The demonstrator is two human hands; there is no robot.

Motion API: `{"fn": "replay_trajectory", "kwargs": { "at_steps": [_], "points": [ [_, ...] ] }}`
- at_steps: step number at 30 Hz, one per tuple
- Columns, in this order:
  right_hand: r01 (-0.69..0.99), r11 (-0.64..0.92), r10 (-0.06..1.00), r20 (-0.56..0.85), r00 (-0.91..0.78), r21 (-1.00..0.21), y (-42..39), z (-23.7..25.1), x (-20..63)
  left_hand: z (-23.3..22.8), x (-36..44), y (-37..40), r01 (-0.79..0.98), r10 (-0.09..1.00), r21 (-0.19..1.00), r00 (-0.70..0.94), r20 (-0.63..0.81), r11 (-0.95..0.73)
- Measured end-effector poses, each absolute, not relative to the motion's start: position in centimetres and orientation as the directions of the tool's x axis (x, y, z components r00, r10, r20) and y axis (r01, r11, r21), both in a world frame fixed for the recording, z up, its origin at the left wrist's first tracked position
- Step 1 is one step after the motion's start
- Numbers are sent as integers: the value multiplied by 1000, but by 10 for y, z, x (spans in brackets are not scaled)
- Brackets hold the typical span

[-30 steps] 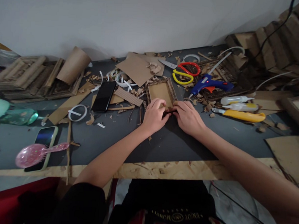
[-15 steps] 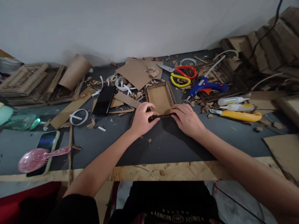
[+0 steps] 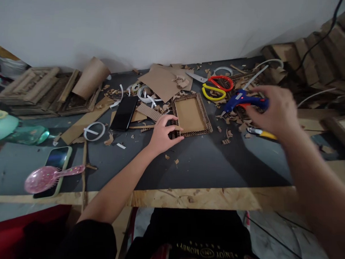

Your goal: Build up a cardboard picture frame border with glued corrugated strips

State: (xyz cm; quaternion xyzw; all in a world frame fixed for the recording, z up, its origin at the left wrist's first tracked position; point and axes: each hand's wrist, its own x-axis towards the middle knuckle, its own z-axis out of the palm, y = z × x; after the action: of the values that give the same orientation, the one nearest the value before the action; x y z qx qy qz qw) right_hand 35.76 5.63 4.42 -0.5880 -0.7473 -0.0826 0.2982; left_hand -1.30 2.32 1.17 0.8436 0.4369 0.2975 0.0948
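A small cardboard tray [image 3: 191, 112] with corrugated raised edges lies on the dark tabletop in front of me. My left hand [image 3: 166, 133] grips its near left corner, fingers over the wall and thumb at the front edge. To the right, a blue glue gun [image 3: 236, 101] with an orange trigger and a lit red light rests among cardboard scraps, nozzle pointing left. My right hand [image 3: 277, 108], slightly blurred, reaches over its handle with thumb and fingers apart around it. Behind the gun's nozzle lie scissors [image 3: 215, 94] with red and yellow handles.
A yellow utility knife [image 3: 264, 133] lies below my right hand. Left stand a black phone [image 3: 124, 113], a tape ring [image 3: 94, 131], a pink hairbrush [image 3: 43, 179] over another phone, and a teal bottle [image 3: 31, 134]. Cardboard stacks [image 3: 319, 59] rise at the back right. A wooden edge [image 3: 187, 198] runs in front.
My right hand has left the tray's right near corner and moved right to the glue gun's handle. My left hand stays at the tray. The view has shifted slightly.
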Motion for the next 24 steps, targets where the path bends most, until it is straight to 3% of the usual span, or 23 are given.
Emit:
{"fn": "replay_trajectory", "kwargs": {
  "at_steps": [2,5,7,13,20,24],
  "points": [
    [970,122,911,411,-25,-211,81,42,394,11,-12,23,664,797,445,461,390,-601],
    [980,54,982,187,-18,-192,100,35,414,9,-10,22,638,796,475,477,373,-605],
    [991,29,994,112,-14,-130,98,35,407,7,-10,21,630,789,476,482,380,-614],
    [1000,10,998,66,-10,14,76,60,366,2,-10,25,610,749,436,506,428,-661],
    [997,80,997,7,-80,17,77,66,354,1,-8,26,613,672,310,541,505,-727],
    [997,-80,978,192,82,-20,66,69,340,2,-6,23,609,642,273,545,539,-745]
  ]
}}
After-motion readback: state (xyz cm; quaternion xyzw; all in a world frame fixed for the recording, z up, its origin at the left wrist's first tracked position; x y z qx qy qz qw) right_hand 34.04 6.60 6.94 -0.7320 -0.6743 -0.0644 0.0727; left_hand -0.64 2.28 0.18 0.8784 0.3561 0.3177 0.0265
